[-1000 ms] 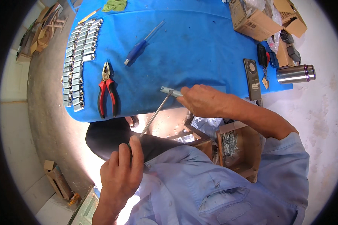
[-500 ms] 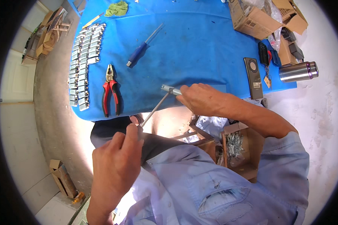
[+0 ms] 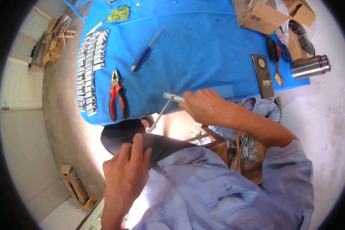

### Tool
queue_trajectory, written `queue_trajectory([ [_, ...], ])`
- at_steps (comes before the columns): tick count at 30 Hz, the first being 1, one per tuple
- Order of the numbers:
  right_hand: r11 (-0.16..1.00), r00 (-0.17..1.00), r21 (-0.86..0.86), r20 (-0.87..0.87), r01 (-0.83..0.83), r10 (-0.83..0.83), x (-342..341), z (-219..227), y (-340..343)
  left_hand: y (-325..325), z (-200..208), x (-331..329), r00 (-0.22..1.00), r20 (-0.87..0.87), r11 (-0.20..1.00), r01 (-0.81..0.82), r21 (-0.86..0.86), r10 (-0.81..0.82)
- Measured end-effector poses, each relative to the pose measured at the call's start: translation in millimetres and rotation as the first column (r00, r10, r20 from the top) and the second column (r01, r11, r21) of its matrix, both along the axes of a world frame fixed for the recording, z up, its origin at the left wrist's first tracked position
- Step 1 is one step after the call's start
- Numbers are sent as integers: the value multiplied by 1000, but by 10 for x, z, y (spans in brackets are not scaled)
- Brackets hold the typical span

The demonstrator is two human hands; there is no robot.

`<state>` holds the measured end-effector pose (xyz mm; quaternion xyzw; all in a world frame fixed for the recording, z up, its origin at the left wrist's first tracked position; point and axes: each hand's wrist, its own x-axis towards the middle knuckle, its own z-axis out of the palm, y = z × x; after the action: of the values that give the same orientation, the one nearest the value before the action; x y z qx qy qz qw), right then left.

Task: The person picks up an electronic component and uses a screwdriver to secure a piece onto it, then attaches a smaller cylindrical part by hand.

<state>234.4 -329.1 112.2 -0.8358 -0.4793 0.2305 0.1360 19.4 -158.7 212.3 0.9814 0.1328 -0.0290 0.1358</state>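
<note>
My left hand is closed round the handle of a screwdriver, its thin steel shaft slanting up and to the right. The handle is mostly hidden by my fingers. The shaft's tip meets a small silver metal fitting at the table's near edge. My right hand grips the fitting's right end, covering that part. To the left lie pliers with red and black handles, jaws pointing away. Beyond them is a blue-handled screwdriver. Similar silver fittings stand in rows along the table's left side.
A blue cloth covers the table. On its right are a phone, keys, a steel flask and cardboard boxes. A green rag lies far left. Below the edge, a box holds silver pieces.
The view has shifted slightly, moving the table's things to the right. My left hand has come a little closer to the right one, and the screwdriver stands steeper in the picture.
</note>
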Motion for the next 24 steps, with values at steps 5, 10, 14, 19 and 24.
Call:
queue_trajectory([
  [5, 998, 997, 62, 75, -29, 25, -56, -54, -61, 422, -59, 23, 986, -49, 856, -164, -490, 160],
  [10, 997, 995, 36, 70, -70, 67, -62, -44, 5, 593, 105, 235, 994, 103, 962, 74, -264, -48],
  [14, 991, 987, 62, 114, -121, 113, -33, -80, -22, 521, 449, 526, 985, 48, 983, 169, -65, -166],
  [19, 987, 981, 65, 132, -149, 139, -64, -86, -7, 752, 517, 895, 994, -42, 962, 85, -261, -99],
  [24, 999, 999, 27, 33, -19, 18, -60, -40, 29, 455, 546, 617, 933, 124, 937, 322, 133, -338],
])
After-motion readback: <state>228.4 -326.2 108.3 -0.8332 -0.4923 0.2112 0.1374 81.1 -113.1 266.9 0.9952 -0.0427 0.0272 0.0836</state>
